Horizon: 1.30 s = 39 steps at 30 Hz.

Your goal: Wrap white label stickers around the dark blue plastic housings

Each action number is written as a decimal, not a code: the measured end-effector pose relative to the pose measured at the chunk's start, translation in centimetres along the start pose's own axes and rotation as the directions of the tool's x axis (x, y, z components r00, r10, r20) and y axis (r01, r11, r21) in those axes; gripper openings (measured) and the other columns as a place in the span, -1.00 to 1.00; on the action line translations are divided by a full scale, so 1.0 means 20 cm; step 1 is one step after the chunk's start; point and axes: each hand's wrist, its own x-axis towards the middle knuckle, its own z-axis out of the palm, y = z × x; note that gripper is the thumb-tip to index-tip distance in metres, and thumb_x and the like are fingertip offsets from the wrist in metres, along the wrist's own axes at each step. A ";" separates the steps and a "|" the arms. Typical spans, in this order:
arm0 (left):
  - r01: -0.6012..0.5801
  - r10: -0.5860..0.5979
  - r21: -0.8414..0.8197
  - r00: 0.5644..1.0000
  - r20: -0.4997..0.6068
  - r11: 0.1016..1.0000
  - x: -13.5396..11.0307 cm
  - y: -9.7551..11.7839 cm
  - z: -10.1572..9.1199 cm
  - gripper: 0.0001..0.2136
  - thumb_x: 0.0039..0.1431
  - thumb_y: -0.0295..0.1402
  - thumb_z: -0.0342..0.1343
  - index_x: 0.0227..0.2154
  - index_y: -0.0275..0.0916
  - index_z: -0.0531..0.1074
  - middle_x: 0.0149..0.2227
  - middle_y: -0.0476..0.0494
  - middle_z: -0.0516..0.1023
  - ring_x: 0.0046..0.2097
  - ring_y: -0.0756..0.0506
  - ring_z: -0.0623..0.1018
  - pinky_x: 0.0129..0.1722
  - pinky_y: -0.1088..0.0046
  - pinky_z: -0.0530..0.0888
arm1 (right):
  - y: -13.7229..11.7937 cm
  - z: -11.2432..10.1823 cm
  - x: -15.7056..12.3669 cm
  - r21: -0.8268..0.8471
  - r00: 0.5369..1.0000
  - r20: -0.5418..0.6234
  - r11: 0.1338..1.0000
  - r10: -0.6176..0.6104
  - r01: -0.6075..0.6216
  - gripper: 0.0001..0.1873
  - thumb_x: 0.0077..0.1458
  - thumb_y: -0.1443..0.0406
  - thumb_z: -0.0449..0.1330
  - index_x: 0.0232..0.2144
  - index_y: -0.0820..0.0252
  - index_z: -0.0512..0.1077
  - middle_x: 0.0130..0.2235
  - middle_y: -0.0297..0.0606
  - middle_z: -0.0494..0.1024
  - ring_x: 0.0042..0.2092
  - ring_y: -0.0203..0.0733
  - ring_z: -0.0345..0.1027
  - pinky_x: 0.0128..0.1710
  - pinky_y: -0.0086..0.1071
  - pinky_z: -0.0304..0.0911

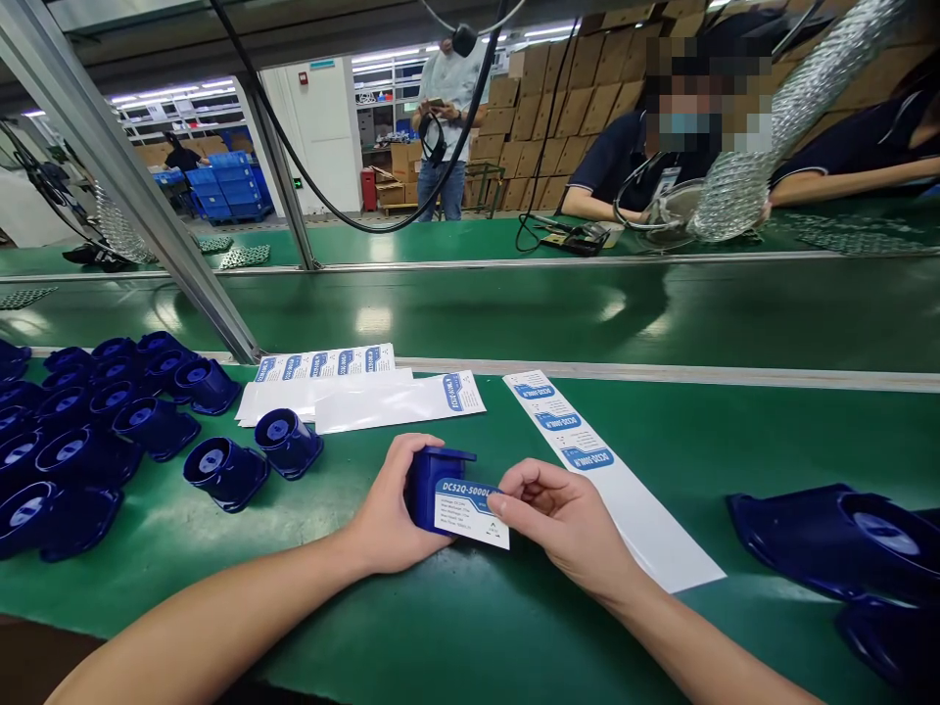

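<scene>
A smooth, glossy green worktop (470, 627) is seen. On it, a flat white strip (640, 501) with blue print is laid slantwise beyond the right hand (569, 509). The left hand (389, 509) is clamped around a hard, shiny dark-blue housing (422, 494), held above the near middle of the worktop; its thin flange is pointed up and its long axis cannot be told. A thin rectangular label (470, 516) is pinched at its right end by the right hand, its left part set across the housing's near face; its print is faced toward the wearer, its long axis run left to right, dipped slightly rightward.
</scene>
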 end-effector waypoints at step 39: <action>-0.029 0.029 0.019 1.000 0.009 0.999 0.00 -0.03 -0.01 -0.21 -0.06 -0.35 0.51 0.21 -0.04 0.23 0.24 -0.27 0.37 0.20 -0.34 0.50 0.27 -0.09 0.44 | -0.01 0.01 0.01 -0.045 0.999 -0.027 0.999 -0.017 0.016 -0.60 -0.07 0.00 0.54 -0.49 0.15 0.57 -0.49 -0.25 0.56 -0.45 -0.27 0.39 -0.46 -0.46 0.35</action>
